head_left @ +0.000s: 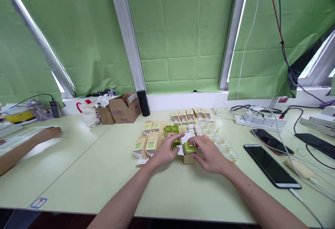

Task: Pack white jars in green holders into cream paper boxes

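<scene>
Holding: one green case (189,148), between the thumb and fingers of my right hand (208,154), grip narrow, closed to its width. Position: at the mouth of a small kraft box (188,160) with white-lined flaps, midway between the near and far edges of the table (104,194). My left hand (167,150): thumb and forefinger parted, at the box's white flaps; whether they pinch, I cannot tell. Case, appearance: squarish, rounded corners, glossy yellow-green, with a small pale patch near its middle, mark or fingertip unclear.

To the right, toward the near edge: one phone (272,166), white-framed, dark screen, cable attached. Left of my left hand: kraft boxes with green labels (151,144), in two rows, flaps open. Beyond my fingers: further green cases (171,129), grouped. Beyond my right hand: clear cups (218,138), yellow marks inside.

Farther: a row of kraft boxes (183,117), nearing the far edge. By the far edge, leftward: one brown carton (125,108), open; beside it, one black cylinder (143,103), upright.
</scene>
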Action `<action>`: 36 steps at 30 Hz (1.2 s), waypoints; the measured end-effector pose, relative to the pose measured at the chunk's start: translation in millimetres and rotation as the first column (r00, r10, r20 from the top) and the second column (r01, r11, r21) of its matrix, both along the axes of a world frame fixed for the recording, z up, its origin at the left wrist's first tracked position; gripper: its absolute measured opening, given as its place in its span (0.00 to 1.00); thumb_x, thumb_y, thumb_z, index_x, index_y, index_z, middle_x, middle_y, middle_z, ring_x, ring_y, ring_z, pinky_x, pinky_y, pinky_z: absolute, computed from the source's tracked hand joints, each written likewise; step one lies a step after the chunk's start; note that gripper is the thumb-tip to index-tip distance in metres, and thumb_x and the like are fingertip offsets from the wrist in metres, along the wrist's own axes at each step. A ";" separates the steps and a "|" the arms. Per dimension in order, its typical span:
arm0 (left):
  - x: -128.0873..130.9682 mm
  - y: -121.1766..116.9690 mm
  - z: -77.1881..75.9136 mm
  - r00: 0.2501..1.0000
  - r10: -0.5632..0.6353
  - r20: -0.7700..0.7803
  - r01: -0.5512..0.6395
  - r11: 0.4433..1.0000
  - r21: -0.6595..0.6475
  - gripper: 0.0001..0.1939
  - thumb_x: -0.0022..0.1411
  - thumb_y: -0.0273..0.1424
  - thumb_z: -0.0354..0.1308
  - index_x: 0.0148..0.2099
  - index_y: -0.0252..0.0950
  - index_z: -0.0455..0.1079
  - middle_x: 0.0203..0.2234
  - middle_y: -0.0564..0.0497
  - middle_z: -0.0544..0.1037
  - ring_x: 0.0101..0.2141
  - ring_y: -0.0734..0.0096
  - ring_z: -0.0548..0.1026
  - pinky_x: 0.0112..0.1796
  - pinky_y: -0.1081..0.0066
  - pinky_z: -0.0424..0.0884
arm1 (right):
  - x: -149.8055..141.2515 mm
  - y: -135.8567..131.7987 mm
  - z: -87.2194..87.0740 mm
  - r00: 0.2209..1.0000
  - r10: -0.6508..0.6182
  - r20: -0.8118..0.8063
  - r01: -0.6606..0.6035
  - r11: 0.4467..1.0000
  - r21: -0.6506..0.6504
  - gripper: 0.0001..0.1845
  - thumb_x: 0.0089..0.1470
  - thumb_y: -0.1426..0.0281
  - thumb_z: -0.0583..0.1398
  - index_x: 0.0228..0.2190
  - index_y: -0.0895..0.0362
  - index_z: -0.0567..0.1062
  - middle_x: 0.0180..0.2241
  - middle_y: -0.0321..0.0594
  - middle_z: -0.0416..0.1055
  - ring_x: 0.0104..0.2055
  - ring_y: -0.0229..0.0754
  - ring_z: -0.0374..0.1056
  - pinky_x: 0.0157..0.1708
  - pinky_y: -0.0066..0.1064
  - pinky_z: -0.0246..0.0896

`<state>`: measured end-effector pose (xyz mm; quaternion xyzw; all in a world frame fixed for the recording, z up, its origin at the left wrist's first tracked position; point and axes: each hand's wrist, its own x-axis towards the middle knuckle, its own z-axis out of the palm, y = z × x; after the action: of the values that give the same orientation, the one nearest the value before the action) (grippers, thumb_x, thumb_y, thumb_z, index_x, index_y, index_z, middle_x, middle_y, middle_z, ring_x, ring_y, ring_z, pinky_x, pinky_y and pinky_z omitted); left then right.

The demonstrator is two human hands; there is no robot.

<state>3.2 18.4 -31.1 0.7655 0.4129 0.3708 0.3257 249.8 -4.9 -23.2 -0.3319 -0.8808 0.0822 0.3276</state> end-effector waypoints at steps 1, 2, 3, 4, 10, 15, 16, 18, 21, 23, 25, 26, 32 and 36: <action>0.1 -0.1 0.3 1.000 0.006 -0.004 -0.006 1.000 -0.001 0.32 0.61 0.21 0.59 0.67 0.44 0.72 0.55 0.43 0.72 0.58 0.54 0.72 0.63 0.52 0.68 | -0.2 -0.4 -0.1 1.000 0.003 0.000 -0.003 1.000 0.002 0.13 0.61 0.73 0.60 0.46 0.52 0.66 0.44 0.43 0.75 0.42 0.50 0.68 0.44 0.42 0.58; 0.2 -0.2 0.7 1.000 0.008 -0.007 -0.008 1.000 -0.002 0.32 0.61 0.22 0.59 0.67 0.44 0.72 0.54 0.43 0.72 0.57 0.54 0.73 0.62 0.52 0.69 | -0.4 -0.6 -0.1 1.000 0.007 -0.001 -0.007 1.000 0.004 0.11 0.62 0.72 0.60 0.46 0.52 0.66 0.44 0.43 0.75 0.42 0.50 0.68 0.44 0.42 0.59; 0.3 -0.2 1.1 1.000 0.007 -0.008 -0.007 1.000 -0.003 0.32 0.61 0.22 0.59 0.67 0.44 0.71 0.54 0.43 0.72 0.57 0.54 0.73 0.62 0.52 0.69 | -0.8 -0.6 -0.1 1.000 0.013 -0.003 -0.013 1.000 0.007 0.09 0.64 0.72 0.59 0.45 0.52 0.67 0.44 0.43 0.75 0.42 0.50 0.68 0.44 0.42 0.59; 0.4 -0.2 1.4 1.000 0.003 -0.008 -0.003 1.000 -0.004 0.32 0.61 0.22 0.59 0.67 0.44 0.71 0.54 0.43 0.72 0.57 0.54 0.73 0.61 0.52 0.69 | -1.4 -0.3 0.0 1.000 0.018 -0.008 -0.018 1.000 0.009 0.06 0.66 0.71 0.57 0.44 0.52 0.67 0.44 0.43 0.75 0.42 0.49 0.68 0.44 0.42 0.60; 1.0 -0.6 2.9 1.000 -0.001 -0.009 0.001 1.000 0.002 0.33 0.61 0.21 0.59 0.67 0.44 0.71 0.53 0.43 0.71 0.58 0.55 0.72 0.63 0.53 0.68 | -6.6 3.9 -1.8 0.994 0.000 -0.113 0.002 1.000 0.014 0.09 0.72 0.73 0.50 0.39 0.51 0.68 0.42 0.42 0.75 0.41 0.46 0.69 0.41 0.39 0.62; 1.8 -1.2 3.9 1.000 0.006 -0.022 -0.006 1.000 -0.006 0.33 0.60 0.21 0.59 0.67 0.43 0.71 0.53 0.43 0.71 0.58 0.53 0.72 0.63 0.52 0.67 | -8.3 6.6 -7.4 0.984 -0.037 -0.175 0.033 0.999 -0.029 0.07 0.69 0.73 0.54 0.39 0.51 0.71 0.48 0.44 0.70 0.39 0.43 0.69 0.37 0.35 0.64; 1.8 -1.0 3.6 1.000 0.008 -0.022 -0.008 1.000 -0.004 0.33 0.60 0.21 0.59 0.67 0.43 0.72 0.53 0.43 0.71 0.58 0.53 0.72 0.63 0.52 0.67 | -8.6 7.3 -9.0 0.982 -0.039 -0.186 0.032 0.999 -0.040 0.07 0.69 0.73 0.55 0.39 0.52 0.72 0.48 0.44 0.69 0.39 0.43 0.69 0.36 0.35 0.65; 1.6 -0.4 2.6 1.000 0.009 -0.018 -0.009 1.000 -0.004 0.33 0.60 0.20 0.59 0.66 0.43 0.72 0.53 0.43 0.71 0.59 0.53 0.72 0.63 0.52 0.67 | -9.5 8.9 -12.0 0.977 -0.028 -0.210 0.015 0.998 -0.065 0.07 0.68 0.74 0.56 0.38 0.52 0.74 0.47 0.44 0.68 0.38 0.43 0.68 0.35 0.34 0.65; 1.0 0.5 0.9 1.000 0.002 -0.004 -0.002 1.000 -0.006 0.32 0.61 0.20 0.58 0.66 0.44 0.72 0.54 0.43 0.71 0.59 0.54 0.72 0.64 0.53 0.67 | -11.5 11.9 -15.7 0.967 -0.027 -0.255 -0.002 0.994 -0.111 0.08 0.66 0.74 0.58 0.36 0.53 0.78 0.43 0.43 0.67 0.38 0.43 0.68 0.34 0.34 0.67; 0.8 0.6 0.5 1.000 -0.002 0.003 0.002 1.000 -0.006 0.32 0.61 0.21 0.59 0.66 0.44 0.72 0.54 0.43 0.72 0.59 0.54 0.72 0.64 0.53 0.66 | -13.0 13.7 -17.1 0.961 -0.046 -0.274 0.007 0.990 -0.142 0.09 0.64 0.74 0.60 0.34 0.52 0.80 0.40 0.41 0.68 0.37 0.43 0.69 0.34 0.35 0.67; 0.9 0.5 0.8 1.000 0.000 0.003 0.000 1.000 -0.006 0.32 0.60 0.21 0.59 0.66 0.44 0.73 0.54 0.43 0.72 0.59 0.53 0.72 0.64 0.53 0.66 | -14.1 15.0 -17.9 0.958 -0.070 -0.277 0.025 0.986 -0.165 0.10 0.63 0.74 0.61 0.33 0.52 0.81 0.38 0.40 0.68 0.36 0.42 0.69 0.34 0.35 0.67; 1.0 0.3 1.0 1.000 0.001 0.000 -0.001 1.000 -0.006 0.32 0.60 0.21 0.59 0.66 0.44 0.72 0.54 0.43 0.72 0.59 0.53 0.72 0.64 0.53 0.67 | -14.5 15.4 -18.0 0.958 -0.081 -0.276 0.033 0.984 -0.174 0.10 0.63 0.74 0.61 0.32 0.52 0.82 0.37 0.40 0.69 0.35 0.42 0.69 0.33 0.35 0.67; 0.7 0.3 1.1 1.000 0.003 -0.004 -0.003 1.000 0.012 0.32 0.61 0.21 0.59 0.66 0.45 0.72 0.54 0.43 0.72 0.58 0.54 0.73 0.63 0.53 0.68 | -14.9 16.7 -18.1 0.956 -0.098 -0.277 0.049 0.983 -0.179 0.10 0.62 0.72 0.63 0.31 0.52 0.83 0.35 0.40 0.71 0.33 0.42 0.69 0.31 0.35 0.67; 0.7 0.4 1.0 1.000 0.006 -0.003 -0.005 1.000 0.014 0.32 0.60 0.21 0.60 0.66 0.45 0.73 0.53 0.44 0.72 0.57 0.55 0.73 0.63 0.53 0.69 | -15.2 16.1 -17.3 0.958 -0.105 -0.267 0.056 0.981 -0.184 0.10 0.61 0.74 0.63 0.31 0.52 0.84 0.35 0.40 0.71 0.33 0.42 0.70 0.32 0.35 0.67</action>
<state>3.9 18.9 -30.1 0.7673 0.4129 0.3732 0.3185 234.7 11.2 -40.4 -0.3805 -0.8016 0.1909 0.4198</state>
